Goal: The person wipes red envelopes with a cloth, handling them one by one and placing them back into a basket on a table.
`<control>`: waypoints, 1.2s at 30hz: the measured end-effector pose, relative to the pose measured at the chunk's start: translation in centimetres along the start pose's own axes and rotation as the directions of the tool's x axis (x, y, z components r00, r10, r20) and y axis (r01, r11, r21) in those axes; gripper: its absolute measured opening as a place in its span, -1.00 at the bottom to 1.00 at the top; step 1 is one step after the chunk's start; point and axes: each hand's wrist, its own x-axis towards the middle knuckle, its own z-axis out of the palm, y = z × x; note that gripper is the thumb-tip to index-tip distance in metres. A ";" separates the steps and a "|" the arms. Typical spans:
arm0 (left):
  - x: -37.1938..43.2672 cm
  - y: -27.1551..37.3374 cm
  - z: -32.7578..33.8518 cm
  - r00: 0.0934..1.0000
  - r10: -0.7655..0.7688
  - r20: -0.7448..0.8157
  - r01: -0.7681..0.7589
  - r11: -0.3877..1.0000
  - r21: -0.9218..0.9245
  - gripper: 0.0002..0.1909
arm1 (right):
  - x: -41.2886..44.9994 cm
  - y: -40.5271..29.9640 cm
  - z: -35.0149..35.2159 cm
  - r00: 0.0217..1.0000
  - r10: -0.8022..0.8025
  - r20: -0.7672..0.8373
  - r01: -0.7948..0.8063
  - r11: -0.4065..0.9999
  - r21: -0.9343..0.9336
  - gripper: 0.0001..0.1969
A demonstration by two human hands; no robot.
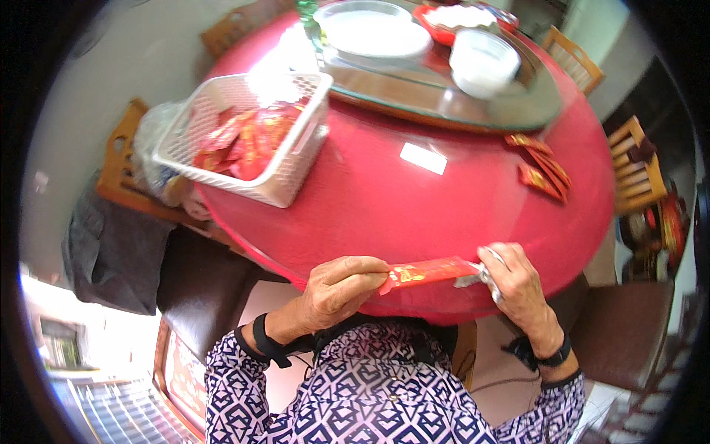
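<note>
My left hand (pixel 344 288) pinches the left end of a long red packet with gold print (pixel 427 272), held level over the near edge of the red-covered round table (pixel 399 222). At the packet's right end, my right hand (pixel 513 280) grips a crumpled whitish cloth or tissue (pixel 487 280) that touches the packet. A white plastic basket (pixel 288 188) full of red and gold packets (pixel 249 141) stands at the table's left. Several more such packets (pixel 543 169) lie in a loose pile at the right.
A glass turntable (pixel 444 111) bears clear plastic containers (pixel 482 64) and a red dish (pixel 438 33). A white card (pixel 423 158) lies mid-table. Wooden chairs (pixel 638 166) surround the table; a dark cloth (pixel 116 244) and a plastic bag (pixel 152 144) are at the left chair.
</note>
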 end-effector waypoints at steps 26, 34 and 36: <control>3.8 -4.4 -10.0 0.847 -0.013 -0.532 0.373 0.726 0.577 -0.79 | -0.3 1.6 -2.7 0.994 0.114 -0.002 -0.113 0.987 -0.111 -0.87; 2.7 -1.4 -4.6 0.953 -0.072 -0.295 0.203 0.873 0.444 -0.82 | -1.3 10.8 -4.9 0.880 0.449 -0.153 -0.474 0.846 -0.246 -0.87; 2.5 -0.4 -3.2 0.970 -0.127 -0.206 0.193 0.921 0.339 -0.80 | -1.2 12.8 -5.3 0.861 0.495 -0.118 -0.508 0.829 -0.232 -0.87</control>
